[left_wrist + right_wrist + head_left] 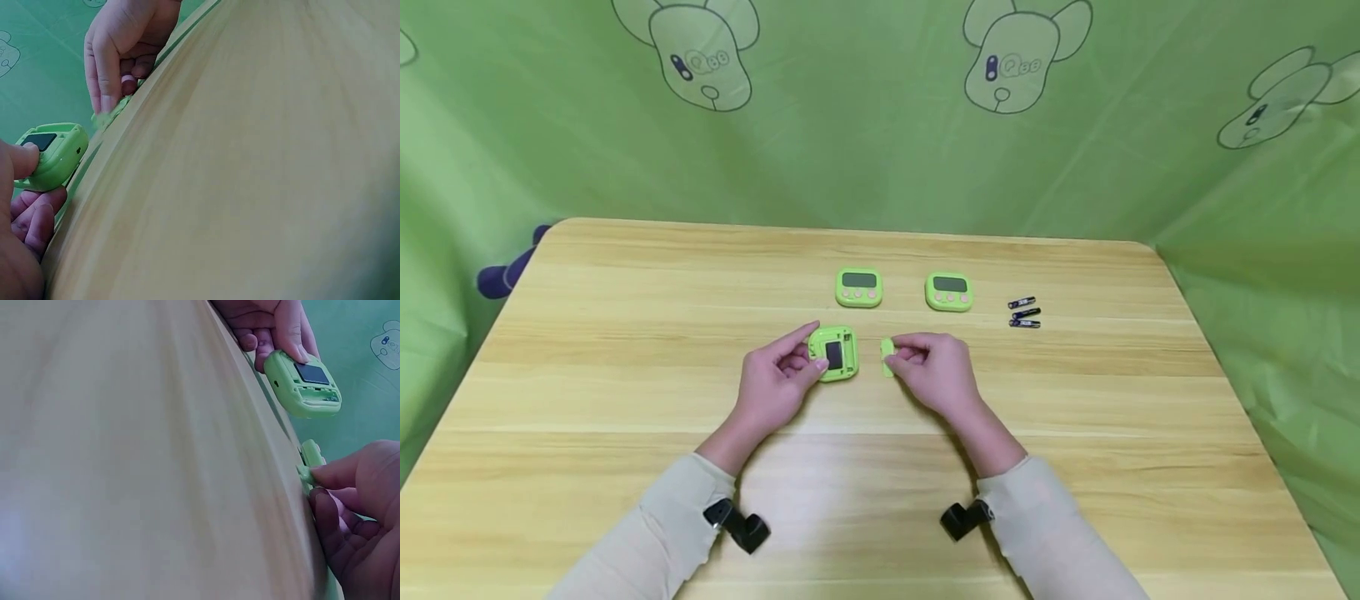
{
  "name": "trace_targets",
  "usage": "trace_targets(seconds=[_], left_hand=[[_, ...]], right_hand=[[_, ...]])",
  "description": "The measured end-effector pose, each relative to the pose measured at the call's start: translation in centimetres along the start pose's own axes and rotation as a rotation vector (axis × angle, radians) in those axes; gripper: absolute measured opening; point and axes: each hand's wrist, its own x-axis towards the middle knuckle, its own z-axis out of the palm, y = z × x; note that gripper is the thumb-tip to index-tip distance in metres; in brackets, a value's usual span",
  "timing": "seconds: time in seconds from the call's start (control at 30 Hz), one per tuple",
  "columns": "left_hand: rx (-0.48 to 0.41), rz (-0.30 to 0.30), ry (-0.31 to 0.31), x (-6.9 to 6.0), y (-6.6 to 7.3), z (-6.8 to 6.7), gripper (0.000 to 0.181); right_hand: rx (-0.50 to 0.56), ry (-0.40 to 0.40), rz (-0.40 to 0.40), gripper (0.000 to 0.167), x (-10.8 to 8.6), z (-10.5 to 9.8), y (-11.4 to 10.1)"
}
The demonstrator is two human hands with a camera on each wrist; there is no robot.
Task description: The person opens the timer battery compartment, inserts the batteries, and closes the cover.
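Note:
In the head view my left hand (775, 379) grips a green digital timer (848, 371) by its left side, thumb on the back face. The timer's back faces up, showing a dark rectangle and an uncovered battery slot (320, 395); the right wrist view shows no battery in it that I can make out. My right hand (936, 375) pinches a small light-green battery cover (887, 358) between thumb and fingers. The cover is just right of the timer, apart from it.
Two more green timers, one (859, 287) behind the held one and another (949, 292) to its right, lie screen up. Three dark AAA-type batteries (1025, 313) lie farther right on the wooden table (850, 517). A green printed curtain (880, 167) hangs behind the table.

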Motion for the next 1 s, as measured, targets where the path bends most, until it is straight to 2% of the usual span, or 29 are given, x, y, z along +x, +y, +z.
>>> trace_targets(seconds=[0.1, 0.3, 0.43, 0.57, 0.77, 0.83, 1.0], left_hand=[[0.007, 0.002, 0.003, 0.0, 0.7, 0.0, 0.050], [0.020, 0.012, -0.001, -0.4, 3.7, -0.4, 0.047], [0.020, 0.014, -0.006, -0.5, 4.1, -0.4, 0.046], [0.018, 0.014, -0.010, -0.6, 4.0, -0.4, 0.047], [0.030, 0.005, -0.012, -0.6, 4.1, -0.4, 0.047], [0.023, 0.003, -0.012, -0.5, 3.3, -0.3, 0.048], [-0.001, 0.005, -0.008, -0.1, 0.2, 0.0, 0.049]], right_hand=[[-0.015, -0.018, 0.006, 0.021, 0.2, 0.0, -0.1], [0.003, -0.033, 0.035, 0.023, 0.2, -0.2, -0.1], [0.050, -0.046, 0.074, 0.025, 0.1, -1.1, 0.3], [0.090, -0.017, 0.125, 0.027, -0.3, -2.6, 1.3], [0.106, 0.101, 0.208, 0.030, -1.3, -5.2, 3.7], [0.113, 0.141, 0.237, 0.030, -1.5, -6.0, 4.5], [0.097, 0.228, 0.317, 0.036, -2.0, -7.8, 5.9]])
